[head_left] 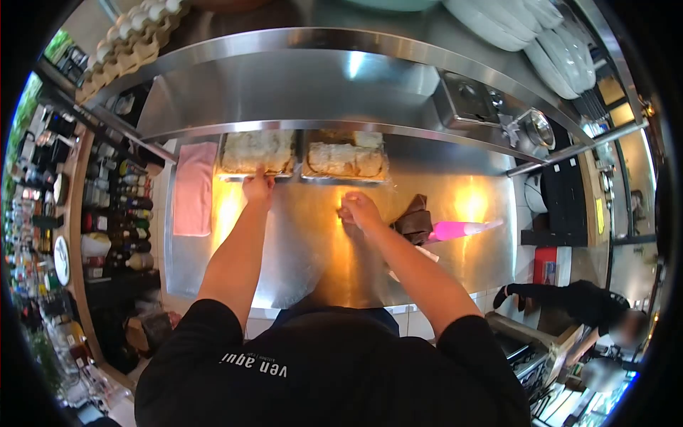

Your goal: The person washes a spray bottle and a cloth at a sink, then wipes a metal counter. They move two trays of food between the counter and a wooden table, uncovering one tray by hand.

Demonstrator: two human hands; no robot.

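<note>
Two metal trays of pale, browned-edge baked food stand side by side at the back of the steel counter. At the front rim of the left tray (235, 176), my left hand (259, 188) has its fingers drawn together; what they pinch, if anything, is too small to tell. My right hand (360, 209) is closed above the counter, just in front of the right tray (341, 179), and apart from it. Its curled fingers hide whatever is in them. Right of that hand lie a crumpled dark brown cloth (414, 220) and a pink piping bag (455, 229) with a whitish tip.
A folded pink towel (195, 188) lies at the counter's left end. Steel shelves (299, 78) overhang the back, carrying egg cartons (128, 50), white dishes (498, 28) and a metal container (466, 99). Bottles line the left side. Another person (580, 302) is at the lower right.
</note>
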